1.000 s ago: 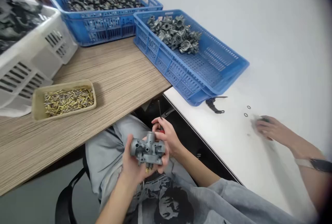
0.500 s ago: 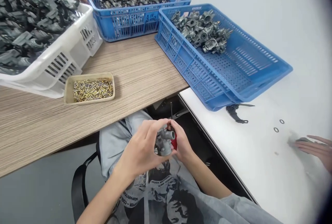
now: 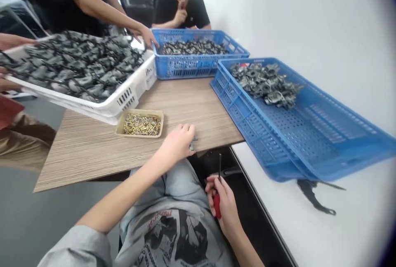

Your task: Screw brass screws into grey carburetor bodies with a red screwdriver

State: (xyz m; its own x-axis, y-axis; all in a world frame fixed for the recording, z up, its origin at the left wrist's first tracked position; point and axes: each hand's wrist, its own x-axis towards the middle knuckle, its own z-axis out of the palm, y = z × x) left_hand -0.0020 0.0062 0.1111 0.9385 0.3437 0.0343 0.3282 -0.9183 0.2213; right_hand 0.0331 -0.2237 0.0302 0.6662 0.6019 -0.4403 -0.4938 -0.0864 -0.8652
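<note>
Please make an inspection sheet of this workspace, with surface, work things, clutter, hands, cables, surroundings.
Surface: wood-grain table, white surface alongside.
Work things: grey part, mostly hidden; red-handled screwdriver, shaft up.
Clutter: black piece on the white surface.
Hands: left hand around the grey part; right hand gripping the screwdriver.
Cables: nothing clearly seen.
Surroundings: white crate, near blue crate, far blue crate touched by a co-worker's hand, tray of brass-coloured pieces.

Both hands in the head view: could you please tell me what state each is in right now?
Left hand: closed on a mostly hidden grey part by the table edge.
Right hand: closed around a red-handled screwdriver.
</note>
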